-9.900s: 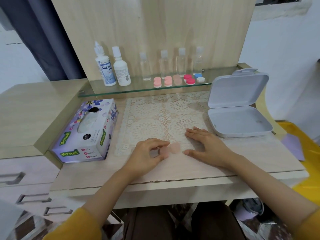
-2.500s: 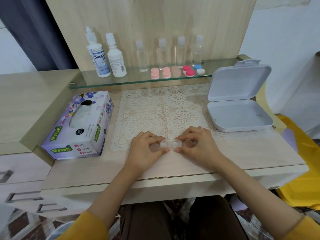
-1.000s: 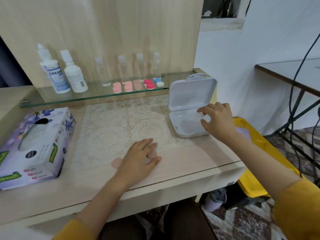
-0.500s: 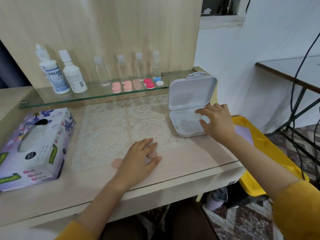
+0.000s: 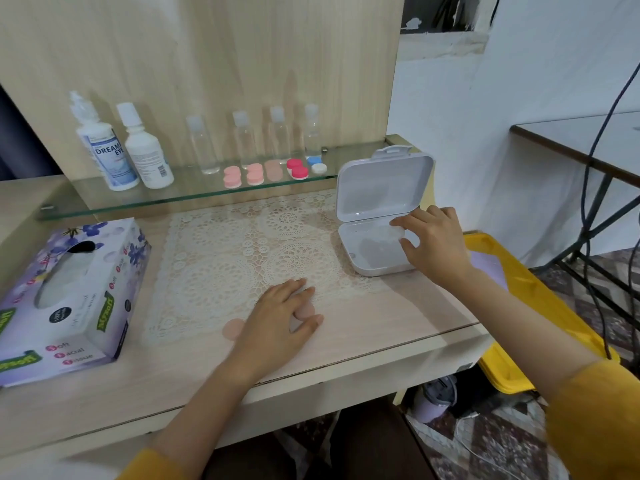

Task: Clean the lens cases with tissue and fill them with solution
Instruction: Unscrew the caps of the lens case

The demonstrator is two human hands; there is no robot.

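Observation:
My right hand point(image 5: 431, 244) holds a clear lens case body point(image 5: 394, 233) over the tray of the open white box point(image 5: 363, 261), at its far right side. My left hand point(image 5: 280, 320) lies flat on the desk, fingers spread. Two pale pink caps rest by it: one point(image 5: 232, 329) at the wrist's left, one point(image 5: 307, 310) between the fingers. The tissue box point(image 5: 65, 299) sits at the left. Two solution bottles point(image 5: 104, 147) point(image 5: 145, 150) stand on the glass shelf point(image 5: 194, 197).
On the shelf stand several small clear bottles point(image 5: 242, 140) and a row of pink, red and blue-white lens cases point(image 5: 273, 171). A lace mat point(image 5: 242, 251) covers the desk's middle. A yellow bin point(image 5: 540, 306) sits right of the desk, below its edge.
The case body was uncapped on the desk, then my right hand carried it right to the white box and lowered it inside. My left hand stayed on the desk by the caps.

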